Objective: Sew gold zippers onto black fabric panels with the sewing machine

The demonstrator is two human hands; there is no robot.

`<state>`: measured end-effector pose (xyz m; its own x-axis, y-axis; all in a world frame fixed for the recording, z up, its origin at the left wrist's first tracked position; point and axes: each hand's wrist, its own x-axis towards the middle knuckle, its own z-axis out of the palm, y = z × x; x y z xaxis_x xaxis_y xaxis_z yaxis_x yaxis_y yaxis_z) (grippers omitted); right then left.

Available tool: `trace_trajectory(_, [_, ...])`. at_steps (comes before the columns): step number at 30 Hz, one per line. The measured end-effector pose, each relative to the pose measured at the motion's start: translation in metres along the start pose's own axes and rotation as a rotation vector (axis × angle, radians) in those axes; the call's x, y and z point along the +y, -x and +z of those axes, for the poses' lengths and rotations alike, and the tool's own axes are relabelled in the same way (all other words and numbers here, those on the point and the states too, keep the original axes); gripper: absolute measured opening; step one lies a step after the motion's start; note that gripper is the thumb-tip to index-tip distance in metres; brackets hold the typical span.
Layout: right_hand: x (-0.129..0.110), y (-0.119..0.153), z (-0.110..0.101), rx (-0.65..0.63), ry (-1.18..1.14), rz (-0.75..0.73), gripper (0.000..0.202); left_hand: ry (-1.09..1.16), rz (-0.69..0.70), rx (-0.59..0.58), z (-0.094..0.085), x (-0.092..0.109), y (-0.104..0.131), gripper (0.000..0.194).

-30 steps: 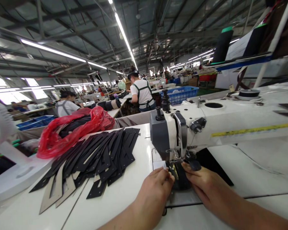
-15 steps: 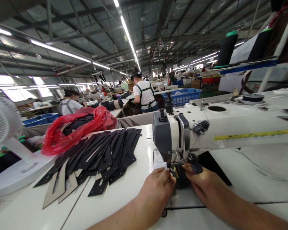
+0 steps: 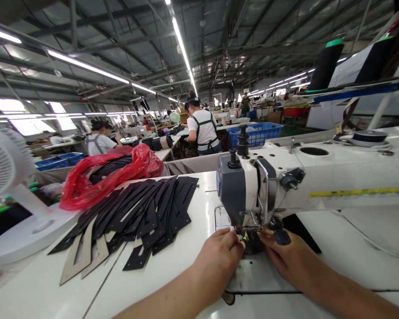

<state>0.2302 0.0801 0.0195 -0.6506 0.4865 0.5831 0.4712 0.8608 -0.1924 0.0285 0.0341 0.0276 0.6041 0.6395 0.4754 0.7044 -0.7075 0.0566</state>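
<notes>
A sewing machine (image 3: 232, 181) stands in front of me, its needle area low over the white table. Under its presser foot lies a black piece (image 3: 253, 246) with a small gold-yellow marking, partly covered by my fingers. My left hand (image 3: 217, 257) is closed at the piece's left edge, thumb and fingers pinched together; a bit of white shows at the fingertips. My right hand (image 3: 291, 250) is closed on the right side of the same piece. A dark round machine part (image 3: 282, 237) hides some of its fingers.
Left of the machine, black flat strips with slots (image 3: 153, 212) lie fanned out, some beige side up. Behind them sits a red plastic bag (image 3: 146, 161). A white fan (image 3: 9, 164) stands far left. Thread cones (image 3: 326, 66) are at upper right. Co-workers (image 3: 202, 126) sit beyond.
My view has shifted slightly, so the machine appears farther right. The white piece at my left fingertips is now mostly covered. Both hands stay at the presser foot.
</notes>
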Motion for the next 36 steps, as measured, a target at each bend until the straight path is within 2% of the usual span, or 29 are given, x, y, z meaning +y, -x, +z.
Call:
trace_trajectory(10, [0.001,0.0,0.0,-0.008,-0.026,0.07,0.028,-0.017,0.036,0.018,0.001,-0.005,0.003,0.014])
trace_trajectory(20, [-0.002,-0.002,-0.004,-0.016,-0.025,0.086,0.029,0.067,0.017,0.138,0.011,-0.01,0.005,0.01])
trace_trajectory(27, [0.001,0.001,-0.001,-0.036,-0.029,0.12,0.028,0.036,-0.006,0.106,0.017,-0.014,0.006,0.009])
trace_trajectory(36, [0.011,0.002,0.009,-0.076,-0.054,0.131,0.026,0.002,-0.023,0.121,0.022,-0.016,0.002,0.009])
